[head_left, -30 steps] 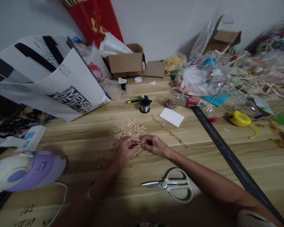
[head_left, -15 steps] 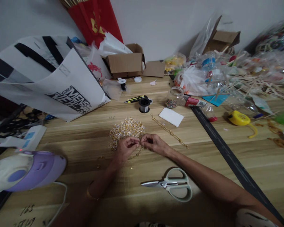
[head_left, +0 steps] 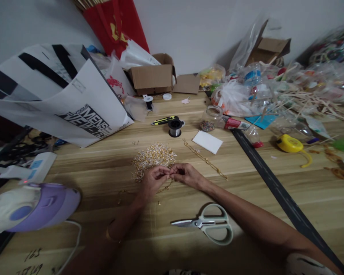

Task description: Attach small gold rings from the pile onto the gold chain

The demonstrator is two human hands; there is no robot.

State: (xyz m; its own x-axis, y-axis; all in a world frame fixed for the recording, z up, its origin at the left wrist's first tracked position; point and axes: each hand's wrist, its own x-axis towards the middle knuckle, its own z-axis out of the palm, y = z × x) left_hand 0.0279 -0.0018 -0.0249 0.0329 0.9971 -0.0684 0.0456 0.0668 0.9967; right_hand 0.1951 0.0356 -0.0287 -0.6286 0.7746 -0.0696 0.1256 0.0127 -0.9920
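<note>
Over the front edge of a heap of gold and silver beaded links, my left hand and my right hand meet, thumb and forefinger of each pinched together. A thin gold chain trails from beneath their touching fingertips onto the wooden table. The tiny part between the fingertips is too small to make out. To the right lies a second gold chain, stretched out slantwise. Scissors with pale green handles rest in front of my right forearm, blades pointing left.
Behind the heap stand a wire spool, a yellow-black utility knife and a jar of beads. A white pad lies nearby. At left are a large paper bag and a purple-white appliance; a tape measure sits right.
My fingertips have drawn slightly closer together, and the right hand's fingers have shifted a little. The heap, chains and scissors lie as before.
</note>
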